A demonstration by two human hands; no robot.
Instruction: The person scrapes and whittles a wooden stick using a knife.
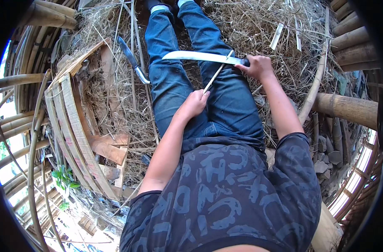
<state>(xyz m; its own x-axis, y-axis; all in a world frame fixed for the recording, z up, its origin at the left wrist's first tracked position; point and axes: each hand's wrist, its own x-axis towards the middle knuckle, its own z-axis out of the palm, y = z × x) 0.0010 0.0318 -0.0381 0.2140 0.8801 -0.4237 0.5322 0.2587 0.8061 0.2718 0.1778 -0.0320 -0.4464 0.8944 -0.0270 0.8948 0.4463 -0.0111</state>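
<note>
My right hand [258, 67] is closed around the dark handle of a machete [195, 55]. Its long pale blade points left across both my legs, above the knees. My left hand [194, 103] grips the near end of a thin, light strip of bamboo [214, 77], which slants up and to the right over my thigh. Near its far end the strip crosses the blade close to the handle; they appear to touch. Fingers of my left hand partly hide the strip's lower end.
Left of my legs lies a long blue-handled tool [133, 61] on straw. A slatted wooden crate [76, 126] stands farther left. Split bamboo pieces [277, 36] lie on the straw at the upper right. A thick bamboo pole [347, 110] juts in from the right.
</note>
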